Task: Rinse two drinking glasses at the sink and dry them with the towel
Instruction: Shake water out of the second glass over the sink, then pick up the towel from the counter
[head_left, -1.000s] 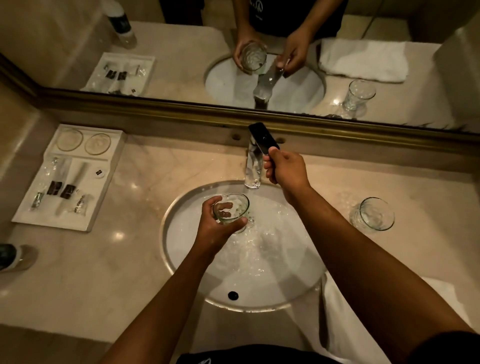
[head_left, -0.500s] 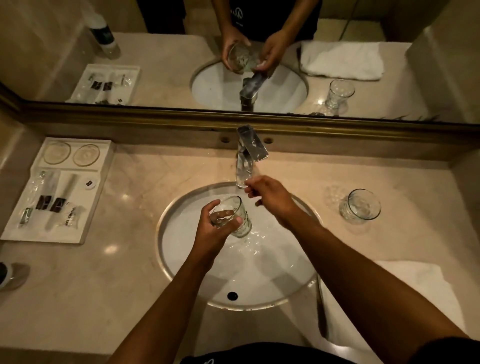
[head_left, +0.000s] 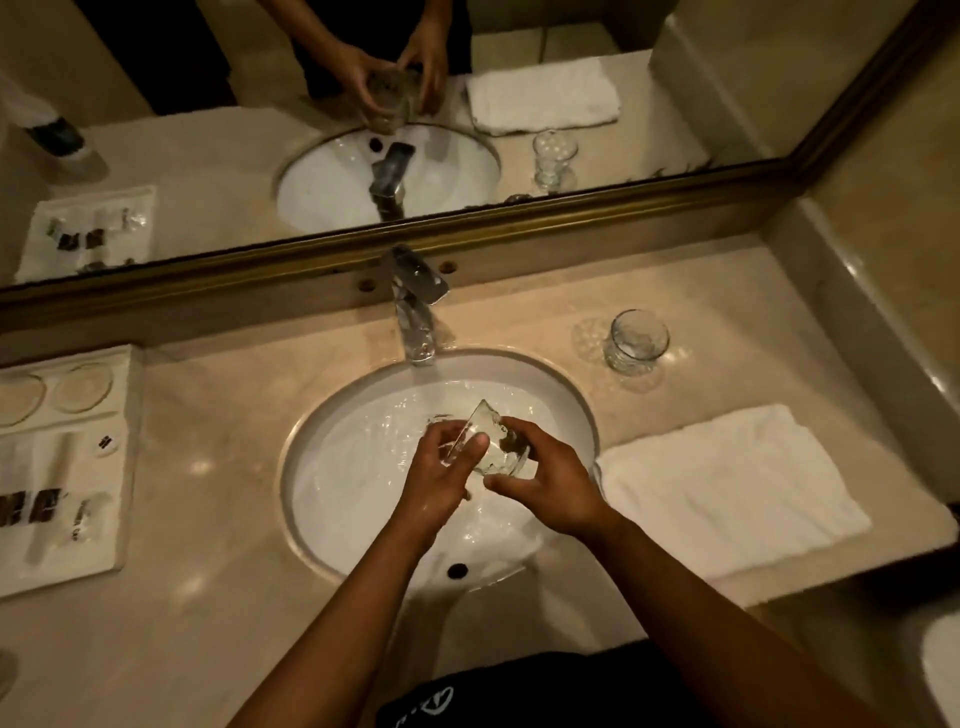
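Observation:
Over the middle of the white oval sink (head_left: 322, 488) I hold a clear drinking glass (head_left: 485, 441), tilted on its side. My left hand (head_left: 441, 478) grips its rim end with fingers reaching inside. My right hand (head_left: 545, 488) clasps its base from the right. A second clear glass (head_left: 635, 342) stands upright on the counter, right of the chrome faucet (head_left: 415, 317). A folded white towel (head_left: 727, 488) lies on the counter right of the sink. The basin looks wet; whether water is running from the spout I cannot tell.
A white amenity tray (head_left: 67, 467) with small packets and two round coasters sits at the left. The mirror with its bronze frame (head_left: 467, 228) runs along the back. A raised marble ledge (head_left: 872, 332) bounds the counter at the right.
My right hand left the faucet handle and came down onto the glass. Both hands and the glass moved toward the sink's middle, and the glass tipped sideways. The view shifted right.

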